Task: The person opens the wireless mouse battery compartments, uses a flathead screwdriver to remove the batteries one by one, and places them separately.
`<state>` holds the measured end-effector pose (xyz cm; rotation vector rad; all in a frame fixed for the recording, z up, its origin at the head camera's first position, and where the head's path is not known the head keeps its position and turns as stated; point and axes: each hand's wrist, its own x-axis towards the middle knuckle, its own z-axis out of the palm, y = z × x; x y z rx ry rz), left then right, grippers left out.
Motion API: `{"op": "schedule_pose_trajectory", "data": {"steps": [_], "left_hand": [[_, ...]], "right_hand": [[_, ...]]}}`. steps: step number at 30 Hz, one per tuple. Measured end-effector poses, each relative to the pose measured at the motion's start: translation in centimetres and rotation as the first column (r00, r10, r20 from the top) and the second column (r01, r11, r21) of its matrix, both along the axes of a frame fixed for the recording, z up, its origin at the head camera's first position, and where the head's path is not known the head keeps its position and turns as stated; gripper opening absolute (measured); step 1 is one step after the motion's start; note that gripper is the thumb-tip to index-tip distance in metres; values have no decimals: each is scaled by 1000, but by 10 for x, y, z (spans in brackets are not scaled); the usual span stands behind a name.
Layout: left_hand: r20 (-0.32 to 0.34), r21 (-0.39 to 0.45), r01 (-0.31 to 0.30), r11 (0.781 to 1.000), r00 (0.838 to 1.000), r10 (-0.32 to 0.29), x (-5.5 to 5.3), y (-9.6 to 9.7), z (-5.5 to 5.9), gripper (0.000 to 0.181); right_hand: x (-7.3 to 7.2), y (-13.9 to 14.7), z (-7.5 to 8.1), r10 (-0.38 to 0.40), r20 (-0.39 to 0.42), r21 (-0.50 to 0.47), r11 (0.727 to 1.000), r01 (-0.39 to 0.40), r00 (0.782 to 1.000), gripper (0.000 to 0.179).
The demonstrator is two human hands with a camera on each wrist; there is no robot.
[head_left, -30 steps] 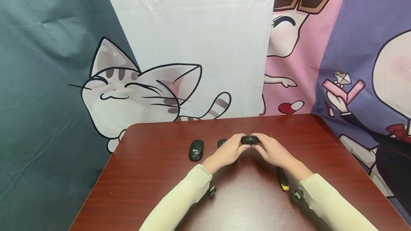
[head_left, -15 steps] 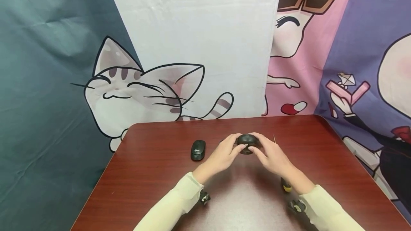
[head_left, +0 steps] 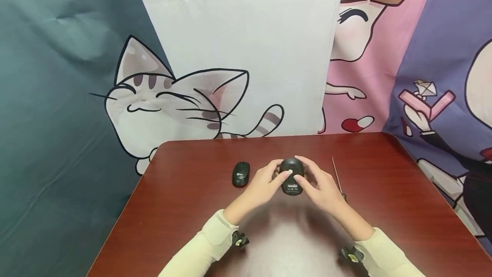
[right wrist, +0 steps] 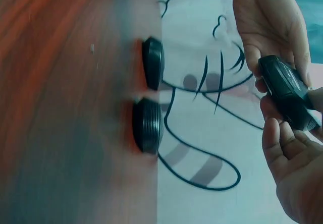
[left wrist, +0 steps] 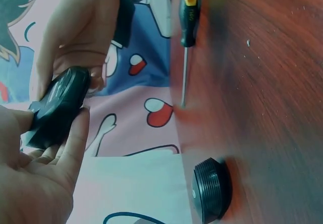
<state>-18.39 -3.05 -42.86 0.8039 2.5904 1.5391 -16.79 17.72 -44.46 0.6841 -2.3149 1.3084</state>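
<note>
Above the table, both hands grip a black computer mouse (head_left: 292, 189), tipped up so that its underside with a small printed label faces the head camera. The left hand (head_left: 263, 185) holds its left side, thumb across the underside. On the other side, the right hand (head_left: 323, 187) holds it, thumb likewise on the underside. A second black mouse (head_left: 241, 174) rests on the table left of the hands. In the right wrist view two mice stand on the table, one (right wrist: 153, 63) beyond the other (right wrist: 148, 125); the left hand hides one from the head view.
A screwdriver (left wrist: 190, 24) with a black and yellow handle lies on the table; in the head view its thin shaft (head_left: 336, 174) shows right of the right hand. The reddish-brown table (head_left: 184, 217) ends at a printed cloth backdrop (head_left: 246, 33).
The held mouse has tilted from edge-on to showing its underside, and it has come a little lower and left in the head view. Both hands keep their hold; more screwdriver shaft shows.
</note>
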Motion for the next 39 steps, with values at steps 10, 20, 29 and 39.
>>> {"op": "schedule_pose_trajectory", "data": {"steps": [10, 20, 29, 39], "left_hand": [[152, 41, 10, 999, 988, -16, 18, -16, 5, 39], [187, 69, 9, 998, 982, -21, 30, -22, -3, 40], [240, 105, 7, 994, 970, -32, 36, -25, -13, 39], [247, 73, -31, 997, 969, 12, 33, -25, -17, 26]], "right_hand": [[19, -14, -2, 160, 204, -162, 978, -128, 966, 52], [34, -21, -11, 185, 284, -234, 965, -120, 941, 47], [42, -23, -17, 193, 336, -239, 964, -115, 922, 45], [45, -27, -22, 170, 351, -228, 969, -91, 921, 44]]}}
